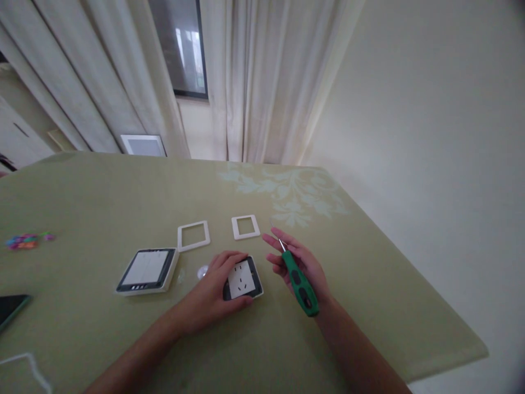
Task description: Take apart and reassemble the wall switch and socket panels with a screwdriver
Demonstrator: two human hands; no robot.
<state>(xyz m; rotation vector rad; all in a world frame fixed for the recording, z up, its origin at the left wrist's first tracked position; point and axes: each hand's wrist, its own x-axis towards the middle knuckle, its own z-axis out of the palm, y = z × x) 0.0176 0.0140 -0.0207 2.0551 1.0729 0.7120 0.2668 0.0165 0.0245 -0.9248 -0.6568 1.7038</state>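
My left hand (217, 287) grips a wall socket (241, 278) by its sides, thumb at the near edge and fingers over the far edge. The socket has a white face with slots and a dark surround, and it lies on the table. To its right, my right hand (305, 265) holds a green-handled screwdriver (301, 284) across the palm, its shaft pointing away and fingers partly extended. Beyond the hands lie two white square frames, a right frame (246, 227) and a left frame (193, 236). A white switch panel (147, 271) in a box sits left of my left hand.
A green tablecloth (369, 306) with a pale leaf pattern covers the table. Small clear plastic (202, 271) lies beside my left hand. Colourful small pieces (27, 241), a dark flat object (12, 309) and a white cable (30, 364) are at the left. A wall (443, 164) borders the right.
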